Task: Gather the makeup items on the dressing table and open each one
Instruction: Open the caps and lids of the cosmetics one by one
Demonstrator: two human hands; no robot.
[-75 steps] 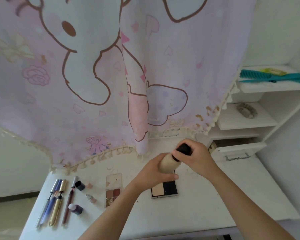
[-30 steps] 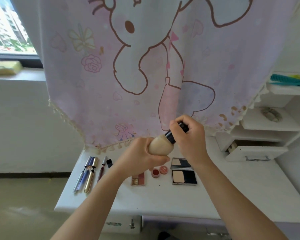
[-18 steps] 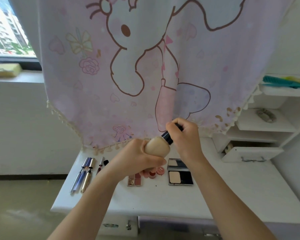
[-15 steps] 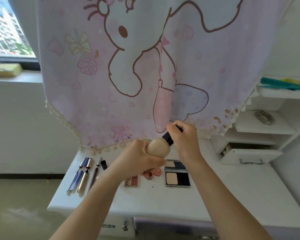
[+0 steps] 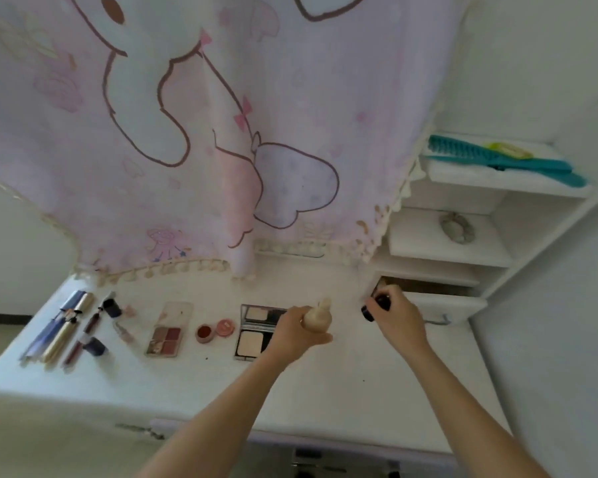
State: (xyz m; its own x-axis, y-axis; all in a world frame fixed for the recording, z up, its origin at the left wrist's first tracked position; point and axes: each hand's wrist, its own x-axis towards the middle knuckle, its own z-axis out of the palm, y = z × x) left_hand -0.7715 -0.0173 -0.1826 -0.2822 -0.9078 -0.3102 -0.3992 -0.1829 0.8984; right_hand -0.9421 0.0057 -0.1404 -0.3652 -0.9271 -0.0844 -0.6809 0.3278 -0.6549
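Pink cartoon curtain (image 5: 221, 132) is hanging over the white dressing table (image 5: 377, 384). Left hand (image 5: 292, 336) is gripping the uncapped beige foundation bottle (image 5: 317, 317), upright, just right of the open compact (image 5: 252, 339). Right hand (image 5: 399, 320) is curling round the black cap (image 5: 373, 307), held apart from the bottle. Palette (image 5: 168, 331), small pots (image 5: 204, 333) and tubes (image 5: 59, 329) are lying further left.

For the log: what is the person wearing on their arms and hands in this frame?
Nothing that shows. The left hand and right hand are ungloved, with no rings that can be made out. The left forearm and right forearm are bare to the frame's edge: no sleeves, watch or bracelets.
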